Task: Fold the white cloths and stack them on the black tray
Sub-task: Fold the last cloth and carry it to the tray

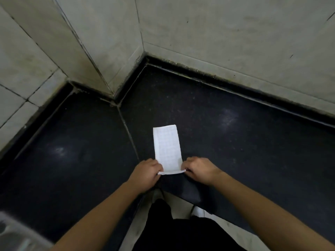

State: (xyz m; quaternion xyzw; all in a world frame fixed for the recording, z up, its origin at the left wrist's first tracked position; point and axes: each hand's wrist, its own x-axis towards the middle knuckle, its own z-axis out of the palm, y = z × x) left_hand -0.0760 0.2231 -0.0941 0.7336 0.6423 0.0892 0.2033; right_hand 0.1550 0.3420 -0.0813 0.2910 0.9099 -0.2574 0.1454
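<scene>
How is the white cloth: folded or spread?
Folded: the cloth is a narrow strip, layered at its near edge, where left hand and right hand pinch it.

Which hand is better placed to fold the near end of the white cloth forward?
Probably left: the left grip and right grip each pinch one near corner of the long white checked cloth, but its far end lies nearer the left.

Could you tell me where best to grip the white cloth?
Pinch the white cloth at its two near corners, from either side, as the left hand and right hand do: it lies as a narrow strip pointing away, so that end lifts evenly.
</scene>
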